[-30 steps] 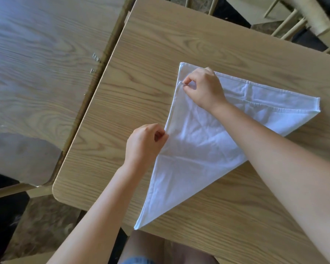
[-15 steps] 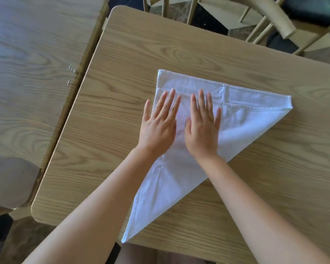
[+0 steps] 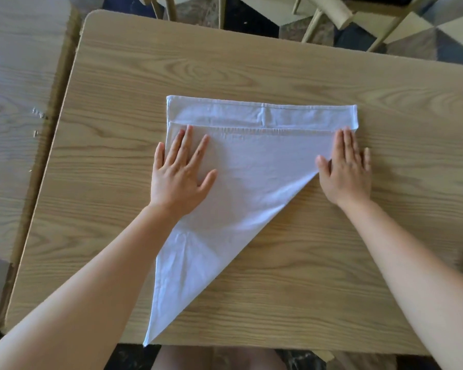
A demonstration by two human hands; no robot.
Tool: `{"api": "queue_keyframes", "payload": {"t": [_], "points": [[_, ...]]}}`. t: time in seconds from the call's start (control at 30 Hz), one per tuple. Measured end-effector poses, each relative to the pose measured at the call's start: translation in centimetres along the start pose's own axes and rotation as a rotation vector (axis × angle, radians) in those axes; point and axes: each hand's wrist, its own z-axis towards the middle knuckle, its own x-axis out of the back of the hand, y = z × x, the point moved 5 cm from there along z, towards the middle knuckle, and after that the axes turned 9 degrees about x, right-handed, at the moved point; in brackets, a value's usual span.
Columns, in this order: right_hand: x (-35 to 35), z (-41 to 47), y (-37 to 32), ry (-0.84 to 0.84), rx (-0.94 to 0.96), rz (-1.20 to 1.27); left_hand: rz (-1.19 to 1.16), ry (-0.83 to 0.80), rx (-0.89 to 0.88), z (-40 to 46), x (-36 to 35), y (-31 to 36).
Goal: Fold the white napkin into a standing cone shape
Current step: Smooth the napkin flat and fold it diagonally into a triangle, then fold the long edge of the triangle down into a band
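A white napkin [image 3: 251, 177], folded into a long triangle, lies flat on a light wood-grain table [image 3: 332, 263], its broad edge toward the far side and its narrow tip reaching the near edge of the tabletop, just left of centre. A hemmed band runs across the far edge, where a lower layer of cloth shows beyond the upper fold. The person's left hand [image 3: 181, 174] rests palm down on the napkin's left portion, fingers spread and extended, gripping nothing. The right hand [image 3: 345, 172] lies flat and open at the cloth's right corner, its fingertips on the fabric and its palm on bare wood just beside the slanting edge. Both bare forearms stretch in from the bottom of the view. A second wooden table [image 3: 19, 102] stands just to the left, and pale wooden chairs [image 3: 332, 14] sit beyond the far edge
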Motion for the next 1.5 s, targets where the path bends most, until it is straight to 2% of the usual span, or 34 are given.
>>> {"api": "queue_keyframes", "payload": {"t": [0.1, 0.17, 0.23, 0.3, 0.37, 0.47, 0.63, 0.97, 1.27, 1.37, 1.5], "points": [[0.0, 0.3, 0.0, -0.074, -0.033, 0.006, 0.006, -0.015, 0.0, 0.1, 0.2, 0.3], [0.3, 0.4, -0.1, -0.111, -0.044, -0.018, 0.032, -0.032, 0.072, 0.2, 0.3, 0.4], [1.1, 0.0, -1.3, -0.021, 0.025, -0.051, 0.037, 0.006, 0.144, 0.0, 0.5, 1.9], [1.2, -0.7, -4.2, 0.055, 0.163, -0.027, -0.017, 0.103, 0.092, -0.6, 0.8, 5.7], [-0.1, -1.2, -6.8, 0.006, 0.277, -0.024, -0.079, 0.163, -0.02, -1.9, 0.1, 10.3], [-1.6, -1.6, -7.6, -0.04, 0.266, -0.004, -0.075, 0.133, -0.077, -4.3, -2.3, 13.7], [-1.8, -1.6, -7.4, -0.036, 0.283, -0.012, -0.11, 0.083, -0.11, -7.4, -3.1, 11.2], [-1.5, -1.7, -7.5, -0.019, 0.283, -0.007, -0.077, -0.039, 0.129, -14.7, -1.7, 2.2], [-1.3, -1.7, -7.8, -0.054, 0.279, -0.004, 0.002, -0.085, 0.177, -20.1, -1.1, -1.3], [-1.0, -1.6, -7.5, -0.096, 0.253, -0.013, -0.074, 0.004, 0.178, -17.5, 0.5, 0.0], [-0.3, -0.7, -7.9, -0.058, 0.226, -0.003, -0.121, 0.134, -0.004, -7.3, 2.6, 5.2]]}}
